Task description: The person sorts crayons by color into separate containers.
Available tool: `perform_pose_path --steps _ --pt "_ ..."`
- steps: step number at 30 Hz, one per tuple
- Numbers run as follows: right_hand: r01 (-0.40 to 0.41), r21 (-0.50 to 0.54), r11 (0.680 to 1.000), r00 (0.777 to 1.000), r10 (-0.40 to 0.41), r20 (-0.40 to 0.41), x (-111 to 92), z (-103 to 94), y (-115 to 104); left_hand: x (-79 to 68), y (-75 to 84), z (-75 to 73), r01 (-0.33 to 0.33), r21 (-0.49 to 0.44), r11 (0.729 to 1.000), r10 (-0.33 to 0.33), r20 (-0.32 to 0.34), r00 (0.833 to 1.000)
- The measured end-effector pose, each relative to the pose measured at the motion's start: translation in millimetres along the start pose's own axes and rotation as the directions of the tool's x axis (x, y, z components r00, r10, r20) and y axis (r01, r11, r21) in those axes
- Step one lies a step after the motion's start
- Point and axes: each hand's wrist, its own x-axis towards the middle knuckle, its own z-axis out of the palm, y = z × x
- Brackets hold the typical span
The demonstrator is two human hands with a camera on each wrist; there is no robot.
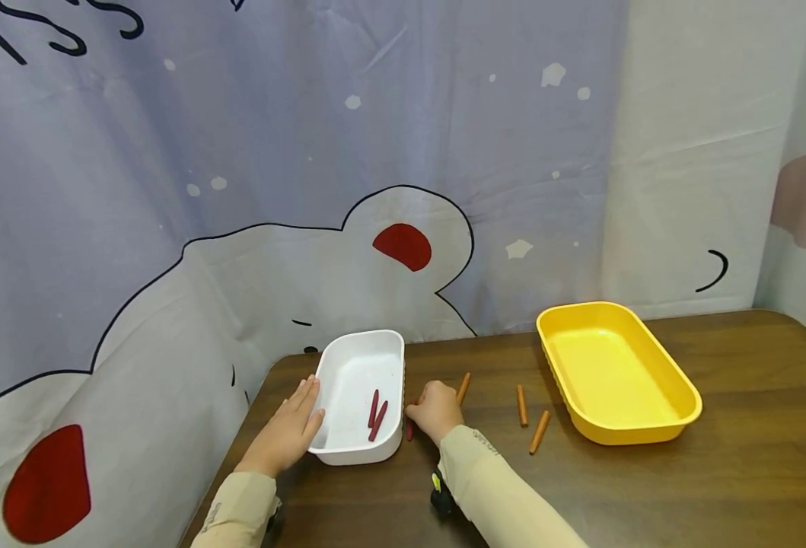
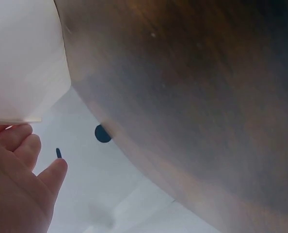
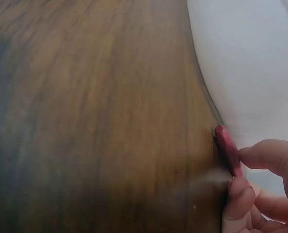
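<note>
A white tray [image 1: 348, 365] holds two dark red crayons, one upright in view [image 1: 373, 409] and one more slanted [image 1: 378, 421]. Along the tray's left rim rests my left hand [image 1: 286, 430], its fingers straight; the left wrist view shows its fingertips at the rim. Beside the tray's right wall, my right hand [image 1: 437, 411] pinches another dark red crayon [image 3: 226, 144] between thumb and fingers, low at the wooden table. Most of this crayon is hidden by the hand in the head view. An orange crayon [image 1: 464, 387] lies just behind the right hand, partly covered.
Two more orange crayons, one straighter [image 1: 522, 406] and one slanted [image 1: 539, 432], lie on the wooden table [image 1: 752, 426] right of my hand. A yellow tray [image 1: 608, 365] stands farther right. Behind the table hangs a printed cloth [image 1: 526, 167].
</note>
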Motion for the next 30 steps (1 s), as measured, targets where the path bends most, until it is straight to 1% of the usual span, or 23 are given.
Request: perform_pose_path --steps 6,9,12,15,20,25,30 --pt "0.003 -0.018 1.000 1.000 -0.003 0.028 0 -3.8 3 -0.4 2.0 -0.2 0.021 -0.002 1.000 -0.021 0.017 1.000" --pt "0.002 -0.022 1.000 0.998 0.000 0.063 -2 -5.6 0 -1.1 3.7 -2.4 0.044 0.001 0.999 -0.044 0.036 0.998" --pt "-0.019 -0.033 0.999 0.994 0.022 0.103 -4 -6.9 -4 -1.7 3.3 -3.3 0.059 0.007 0.998 -0.060 0.060 0.996" --pt "-0.045 -0.073 0.996 0.992 0.054 0.118 -4 -7.9 -9 -1.6 3.1 -3.3 0.058 0.008 0.998 -0.059 0.069 0.996" --pt "-0.067 -0.122 0.990 0.986 0.085 0.144 -3 -5.0 -10 -1.1 2.7 -2.7 0.047 -0.003 0.999 -0.047 0.058 0.997" --pt "-0.052 -0.120 0.991 0.988 0.069 0.137 -2 1.4 -4 0.8 1.1 -2.0 0.048 0.000 0.999 -0.048 0.066 0.997" --pt "-0.054 -0.115 0.992 0.990 0.068 0.121 -3 0.1 -4 1.5 1.7 -2.0 0.043 0.008 0.999 -0.043 0.067 0.997"
